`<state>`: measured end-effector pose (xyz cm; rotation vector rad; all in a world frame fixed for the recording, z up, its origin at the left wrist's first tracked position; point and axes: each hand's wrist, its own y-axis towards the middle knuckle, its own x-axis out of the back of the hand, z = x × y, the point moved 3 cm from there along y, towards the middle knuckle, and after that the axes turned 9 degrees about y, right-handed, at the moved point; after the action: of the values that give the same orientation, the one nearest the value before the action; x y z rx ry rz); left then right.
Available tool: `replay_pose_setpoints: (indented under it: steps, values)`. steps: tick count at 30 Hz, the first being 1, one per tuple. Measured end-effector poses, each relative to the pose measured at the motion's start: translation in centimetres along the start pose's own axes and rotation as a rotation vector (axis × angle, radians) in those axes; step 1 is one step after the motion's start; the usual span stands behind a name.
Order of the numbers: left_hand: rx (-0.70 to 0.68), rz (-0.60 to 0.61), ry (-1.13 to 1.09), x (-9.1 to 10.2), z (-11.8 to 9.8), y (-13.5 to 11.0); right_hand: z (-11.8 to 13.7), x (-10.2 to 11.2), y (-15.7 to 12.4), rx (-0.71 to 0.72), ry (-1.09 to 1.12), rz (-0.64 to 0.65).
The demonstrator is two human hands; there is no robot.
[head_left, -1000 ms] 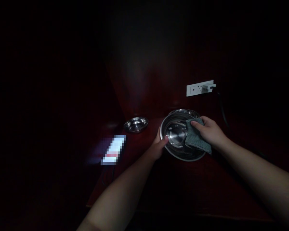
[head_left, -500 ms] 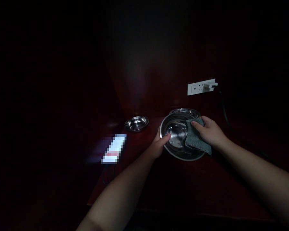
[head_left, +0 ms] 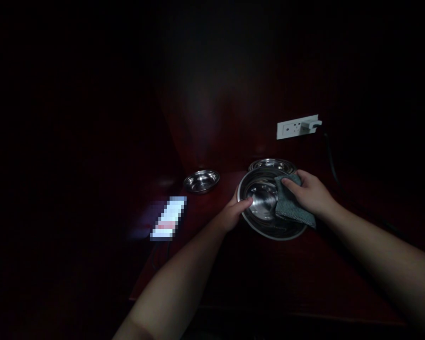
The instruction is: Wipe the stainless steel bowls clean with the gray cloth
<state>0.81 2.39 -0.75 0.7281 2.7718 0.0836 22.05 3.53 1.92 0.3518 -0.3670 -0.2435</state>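
A shiny steel bowl (head_left: 264, 200) is tilted toward me above the dark red table. My left hand (head_left: 233, 210) grips its left rim, thumb inside and fingers hidden behind. At the right rim, my right hand (head_left: 308, 191) is closed on a grey-green cloth (head_left: 293, 205), which drapes over the rim and into the bowl. The right thumb presses the cloth from the inside; the other fingers are mostly behind it. Just behind the held bowl sits another steel dish (head_left: 272, 163), partly covered by it.
A smaller steel dish (head_left: 201, 181) stands on the table (head_left: 212, 264) to the left. Nearer me lies a lit, pixelated phone-like slab (head_left: 169, 218) with a cord by it. A wall socket (head_left: 297, 126) holds a plug with a dark cable (head_left: 331, 160). Surroundings are very dark.
The bowl has shifted very slightly right and down in view, with both hands still on it. The cloth has moved slightly right with my right hand.
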Motion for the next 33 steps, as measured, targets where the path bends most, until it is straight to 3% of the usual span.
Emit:
replay_pose_setpoints:
  steps: [33]
  values:
    - [-0.022, 0.105, 0.049, -0.7, -1.0, 0.2, 0.7, 0.2, -0.1, 0.061, -0.067, 0.049]
